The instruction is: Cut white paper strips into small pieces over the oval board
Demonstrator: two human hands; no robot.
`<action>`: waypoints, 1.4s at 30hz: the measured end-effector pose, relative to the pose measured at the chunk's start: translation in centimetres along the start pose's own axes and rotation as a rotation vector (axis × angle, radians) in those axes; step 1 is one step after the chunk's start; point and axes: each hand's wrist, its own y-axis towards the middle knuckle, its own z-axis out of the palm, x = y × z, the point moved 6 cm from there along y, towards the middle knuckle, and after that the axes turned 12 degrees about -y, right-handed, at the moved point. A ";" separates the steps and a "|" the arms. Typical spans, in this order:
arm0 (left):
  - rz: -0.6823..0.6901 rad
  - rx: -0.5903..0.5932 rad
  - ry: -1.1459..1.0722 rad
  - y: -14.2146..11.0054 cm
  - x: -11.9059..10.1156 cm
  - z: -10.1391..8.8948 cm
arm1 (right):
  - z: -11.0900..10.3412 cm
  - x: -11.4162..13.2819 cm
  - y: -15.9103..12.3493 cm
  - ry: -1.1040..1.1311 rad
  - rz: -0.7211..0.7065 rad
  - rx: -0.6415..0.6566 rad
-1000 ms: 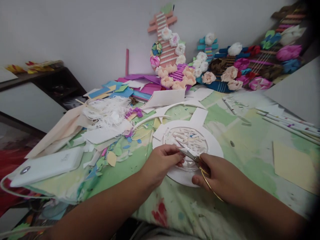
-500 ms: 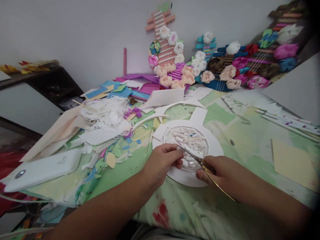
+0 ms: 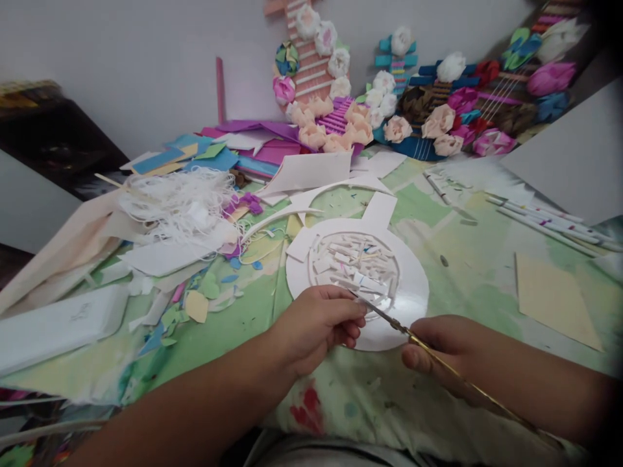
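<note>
Left hand [image 3: 318,327]: thumb and fingertips pinched together at the blade end of the scissors [image 3: 398,325]; anything between them cannot be made out; right hand [image 3: 445,340]: clamped on the gold handles; scissors slant over the near part of a white round cutout [image 3: 413,282], which lies on the green-patterned surface [image 3: 467,272]; small white pieces [image 3: 360,256] fill its middle.

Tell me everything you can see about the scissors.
The scissors have slim, grey, metal-looking blades and long, thin gold handles. The right hand holds the handles, partly hiding them. The blades slant forward and left over the white disc, tips close to the left hand, contact unclear. They show almost edge-on, so their opening is unclear.
</note>
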 end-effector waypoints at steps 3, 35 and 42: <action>-0.024 0.006 -0.025 0.0 0.3 0.0 | 0.6 0.4 -0.5 0.001 0.055 0.135; 0.052 -0.052 -0.031 -0.2 -1.9 -0.8 | -0.1 2.0 -0.2 0.049 0.139 0.126; 0.028 -0.055 0.017 0.2 -1.8 -0.9 | -0.5 1.5 -0.1 0.015 0.125 0.137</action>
